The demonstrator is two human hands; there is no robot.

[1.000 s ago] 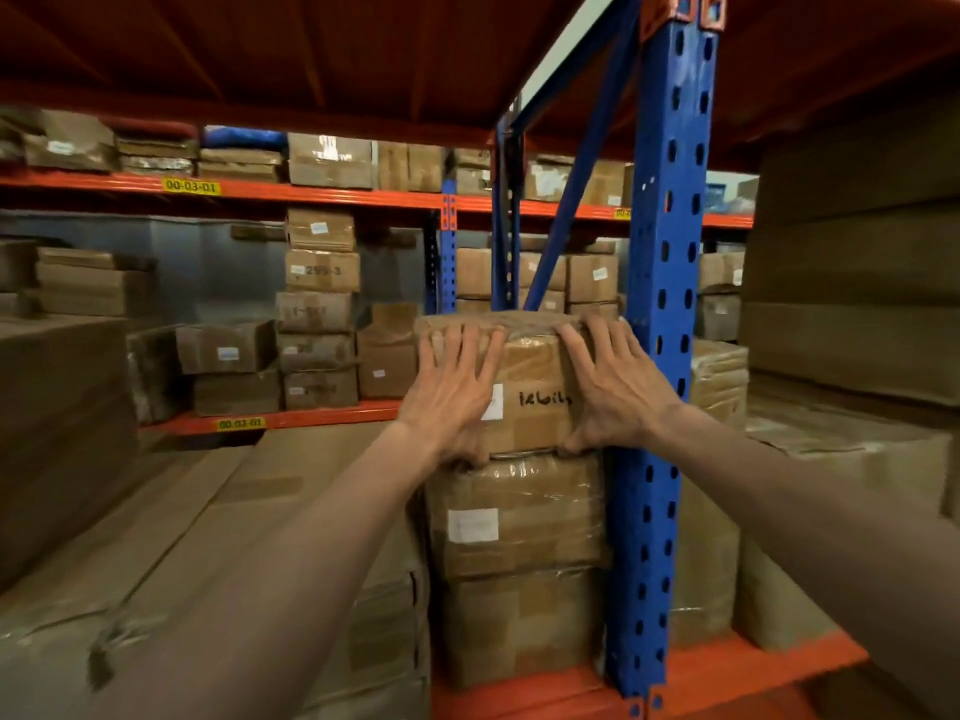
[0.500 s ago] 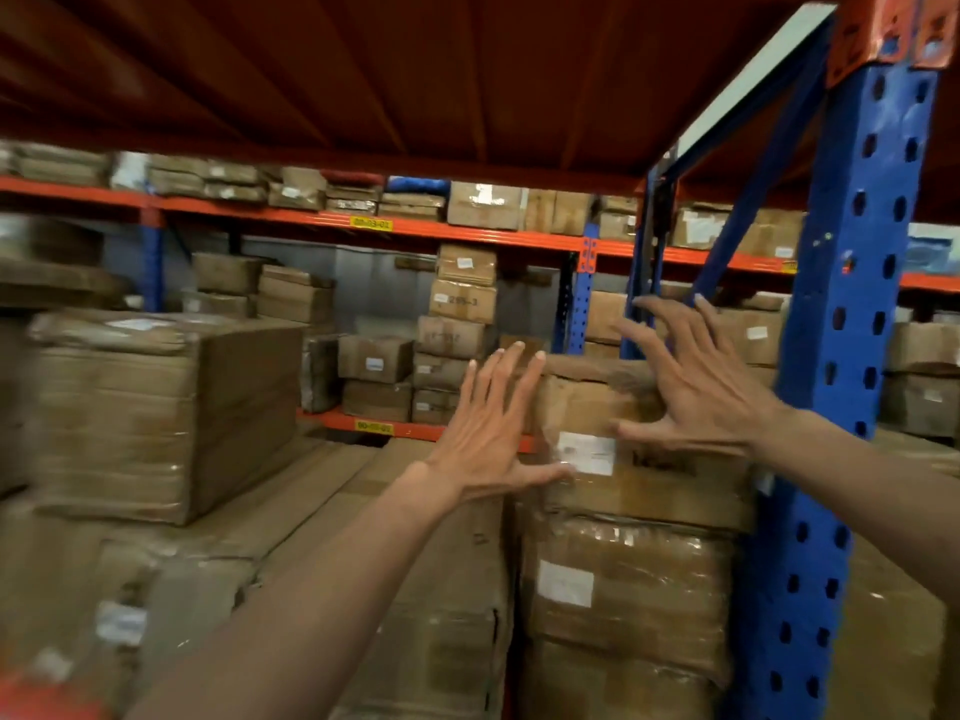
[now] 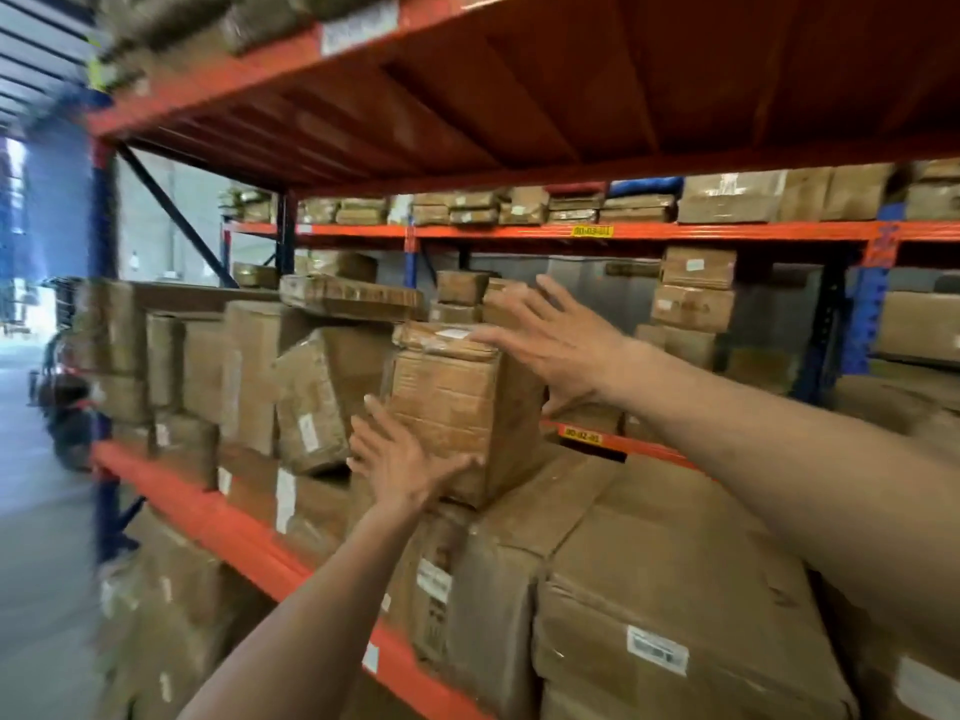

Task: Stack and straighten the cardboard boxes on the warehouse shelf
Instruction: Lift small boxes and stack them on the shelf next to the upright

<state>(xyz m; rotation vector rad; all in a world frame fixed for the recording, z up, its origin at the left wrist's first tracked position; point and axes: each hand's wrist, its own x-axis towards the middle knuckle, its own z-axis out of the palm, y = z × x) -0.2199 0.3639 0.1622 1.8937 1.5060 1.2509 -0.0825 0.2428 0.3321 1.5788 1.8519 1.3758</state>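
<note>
A brown cardboard box (image 3: 457, 407) stands on top of large flat cartons (image 3: 670, 558) on the orange shelf. A thin taped parcel (image 3: 441, 341) lies on its top. My left hand (image 3: 402, 459) is spread at the box's lower left front corner, fingers apart. My right hand (image 3: 561, 345) reaches over the box's upper right edge, fingers apart, close to or touching the parcel. Neither hand clasps the box. To the left a tilted box (image 3: 317, 402) leans among upright ones.
An orange beam (image 3: 208, 517) edges the shelf front; more boxes sit below it. The orange deck of the upper shelf (image 3: 519, 96) hangs overhead. Blue uprights (image 3: 104, 304) stand left. Behind, another rack (image 3: 623, 232) holds several cartons. An aisle opens at far left.
The view swung left along the shelf, away from the wrapped stack by the blue upright. Both hands left that stack and now reach around a different box further left.
</note>
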